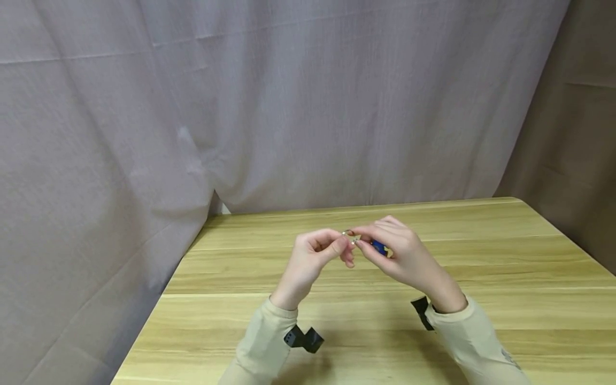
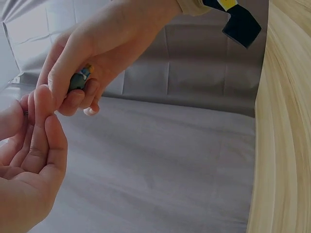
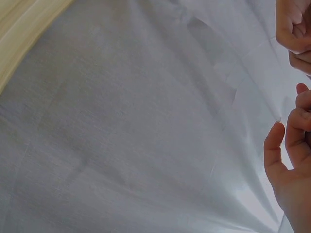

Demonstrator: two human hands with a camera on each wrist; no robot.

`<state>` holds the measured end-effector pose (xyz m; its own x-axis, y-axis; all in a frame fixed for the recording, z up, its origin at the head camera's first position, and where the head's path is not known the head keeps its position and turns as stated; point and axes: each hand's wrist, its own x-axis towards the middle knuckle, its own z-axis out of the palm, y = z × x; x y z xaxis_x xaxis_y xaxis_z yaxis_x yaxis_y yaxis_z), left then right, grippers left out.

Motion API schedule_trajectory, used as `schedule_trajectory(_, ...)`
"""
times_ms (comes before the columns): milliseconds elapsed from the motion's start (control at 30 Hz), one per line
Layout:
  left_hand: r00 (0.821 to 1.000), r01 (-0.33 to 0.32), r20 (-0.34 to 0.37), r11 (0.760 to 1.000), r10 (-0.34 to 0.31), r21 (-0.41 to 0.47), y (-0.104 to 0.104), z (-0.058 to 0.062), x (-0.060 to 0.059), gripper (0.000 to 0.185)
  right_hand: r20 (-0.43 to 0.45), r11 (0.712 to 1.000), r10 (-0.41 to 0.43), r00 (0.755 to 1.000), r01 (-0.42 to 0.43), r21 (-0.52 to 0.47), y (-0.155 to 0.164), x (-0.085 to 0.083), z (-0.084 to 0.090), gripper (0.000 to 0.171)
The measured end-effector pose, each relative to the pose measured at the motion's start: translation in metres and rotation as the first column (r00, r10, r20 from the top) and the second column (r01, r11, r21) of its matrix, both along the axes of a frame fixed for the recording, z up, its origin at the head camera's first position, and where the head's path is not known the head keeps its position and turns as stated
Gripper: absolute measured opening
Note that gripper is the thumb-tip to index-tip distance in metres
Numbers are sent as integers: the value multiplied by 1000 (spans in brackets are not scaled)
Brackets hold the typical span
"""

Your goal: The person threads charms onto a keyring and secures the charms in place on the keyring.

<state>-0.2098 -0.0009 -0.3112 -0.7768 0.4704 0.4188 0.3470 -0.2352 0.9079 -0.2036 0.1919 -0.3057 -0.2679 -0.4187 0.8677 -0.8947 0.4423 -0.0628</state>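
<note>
A pale grey curtain (image 1: 298, 101) hangs in creased folds behind a light wooden table (image 1: 505, 299), filling most of the head view and the background of both wrist views; a brown drape (image 1: 572, 133) hangs at the right edge behind the table's far corner; a person in beige sleeves (image 1: 262, 342) holds both hands raised above the tabletop near its middle, fingertips meeting; the right hand (image 1: 409, 256) has its fingers curled round a small blue object (image 1: 379, 247), which the left wrist view shows as a dark, stubby piece with a blue and pale end (image 2: 80, 80) tucked between thumb and fingers; the left hand (image 1: 313, 256) has thumb and forefinger brought together in a pinch on a small silvery metal ring (image 1: 348, 235), which sits where the two hands touch, in the air above the table and not resting on it; whether ring and blue object are joined cannot be made out; in the left wrist view the left hand's fingers (image 2: 41, 126) stand upright against the right hand's knuckles; black straps (image 1: 304, 338) of the wrist cameras show at both cuffs, the other strap (image 1: 422, 310) under the right wrist
</note>
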Motion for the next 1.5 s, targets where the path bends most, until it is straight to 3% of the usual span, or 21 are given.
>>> schedule_trajectory(300,998,36,47,999,-36,-4,-2,0,-1,30,-35,1000,2,999,-2,10,0,0,1,34)
schedule_trajectory(667,994,77,78,995,-81,55,1,0,1,32,67,1000,8,998,-9,6,2,0,-1,40)
schedule_trajectory(900,996,40,82,999,-42,25,2,1,0,25,94,1000,9,996,-7,-24,3,1,-2,25)
schedule_trajectory(1300,992,8,123,1000,-10,19,5,2,-1,22,41,999,-14,999,15,-30,2,0,0,41)
schedule_trajectory(1500,992,12,128,1000,-12,4,3,3,0,23,21,1000,-15,1000,15,-26,1,1,0,40)
